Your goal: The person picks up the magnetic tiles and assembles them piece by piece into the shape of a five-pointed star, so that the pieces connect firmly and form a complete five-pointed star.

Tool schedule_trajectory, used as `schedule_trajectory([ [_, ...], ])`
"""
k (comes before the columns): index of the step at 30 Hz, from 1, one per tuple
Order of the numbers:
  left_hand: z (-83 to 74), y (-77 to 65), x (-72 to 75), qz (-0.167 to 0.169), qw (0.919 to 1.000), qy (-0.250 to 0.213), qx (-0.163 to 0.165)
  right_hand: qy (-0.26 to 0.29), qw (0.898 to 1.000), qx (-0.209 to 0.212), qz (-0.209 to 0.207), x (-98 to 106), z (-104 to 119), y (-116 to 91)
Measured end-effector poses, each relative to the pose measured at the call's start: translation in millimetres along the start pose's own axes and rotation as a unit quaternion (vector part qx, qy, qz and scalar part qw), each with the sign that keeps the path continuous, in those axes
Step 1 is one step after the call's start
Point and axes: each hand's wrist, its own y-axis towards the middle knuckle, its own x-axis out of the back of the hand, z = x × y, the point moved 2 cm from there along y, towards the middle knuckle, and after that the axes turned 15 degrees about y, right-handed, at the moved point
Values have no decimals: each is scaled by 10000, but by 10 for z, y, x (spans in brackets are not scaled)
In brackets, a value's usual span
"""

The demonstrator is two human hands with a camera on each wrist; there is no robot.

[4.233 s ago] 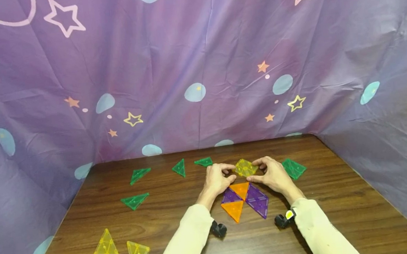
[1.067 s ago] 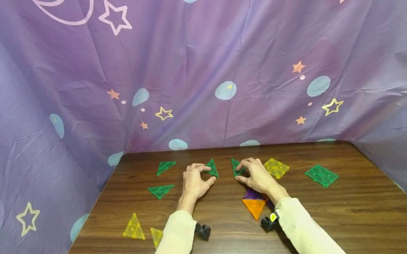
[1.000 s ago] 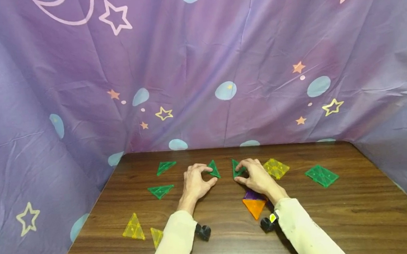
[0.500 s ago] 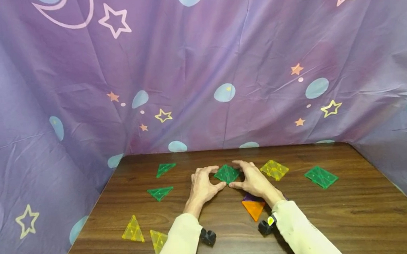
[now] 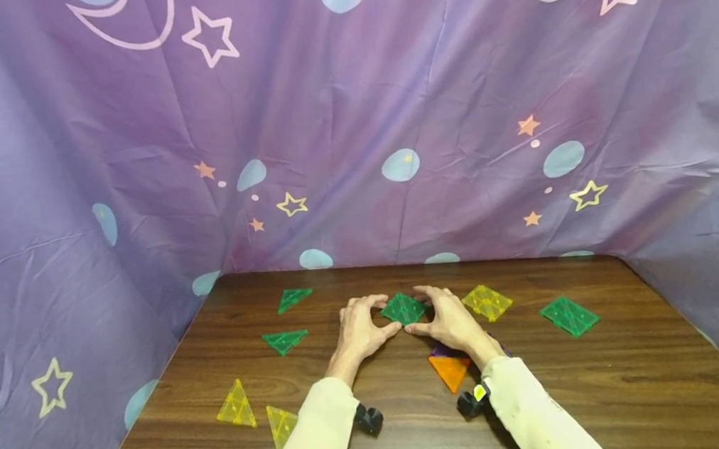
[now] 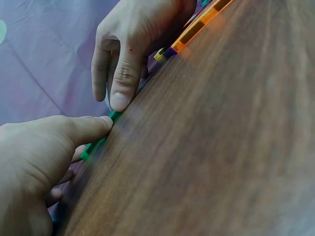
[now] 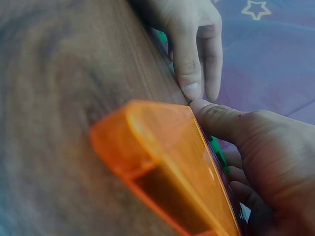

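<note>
Two translucent green triangular magnetic tiles (image 5: 403, 309) lie edge to edge on the wooden table, forming a diamond. My left hand (image 5: 360, 331) grips the left side of the pair between thumb and fingers. From the right, my right hand (image 5: 448, 319) holds the other side the same way. In the left wrist view the thumbs almost meet at the near edge of the green tile (image 6: 91, 150). Below my right wrist lies an orange triangular tile (image 5: 451, 372), joined to purple tiles (image 5: 445, 350) that the hand partly covers. The orange tile (image 7: 167, 157) looms close in the right wrist view.
A yellow diamond of tiles (image 5: 487, 302) and a green four-sided piece (image 5: 569, 316) lie to the right. Left are two green triangles, (image 5: 293, 299) far and a nearer green triangle (image 5: 285, 341), plus yellow triangles (image 5: 236, 405), one partly under the left sleeve (image 5: 316, 435). Behind hangs a purple curtain (image 5: 324, 113).
About a second ago each hand held a separate green triangle; the two have come together into a diamond. Earlier, both hands were at the yellow diamond. Since half a second ago, the hands have hardly moved.
</note>
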Motion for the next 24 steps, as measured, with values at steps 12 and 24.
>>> schedule_trajectory([
  [12,22,-2,569,-154,9980,-460,411,135,9998,117,23,4,-13,-13],
  [24,953,-454,1322,519,9938,179,966,68,9998,175,0,-23,-6,-29],
])
